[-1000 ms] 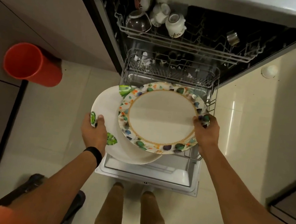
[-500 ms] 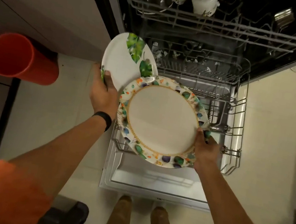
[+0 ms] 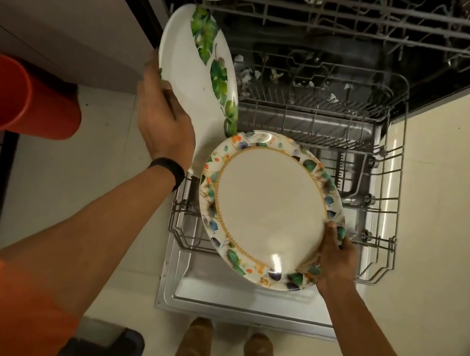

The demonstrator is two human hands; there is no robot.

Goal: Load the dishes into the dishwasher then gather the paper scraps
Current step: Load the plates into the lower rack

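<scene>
White leaf plate (image 3: 192, 78) tilted at rack's (image 3: 378, 238) left edge, left hand (image 3: 165, 123) gripping its rim. Over rack, right hand (image 3: 336, 260) clamps floral plate's (image 3: 265, 210) rim.

Lower rack (image 3: 313, 122) out over door (image 3: 238, 301); its right half and rear tines open from above. Floral plate (image 3: 265, 213) covers rack's front left. Leaf plate (image 3: 191, 78), tilted on edge, blocks rack's left side, close beside cabinet (image 3: 69, 13). Upper rack (image 3: 347, 3) overhangs rear, cutting headroom there. Door's front edge bare, free to reach. Red bin (image 3: 18, 97) on floor left, well apart from door
</scene>
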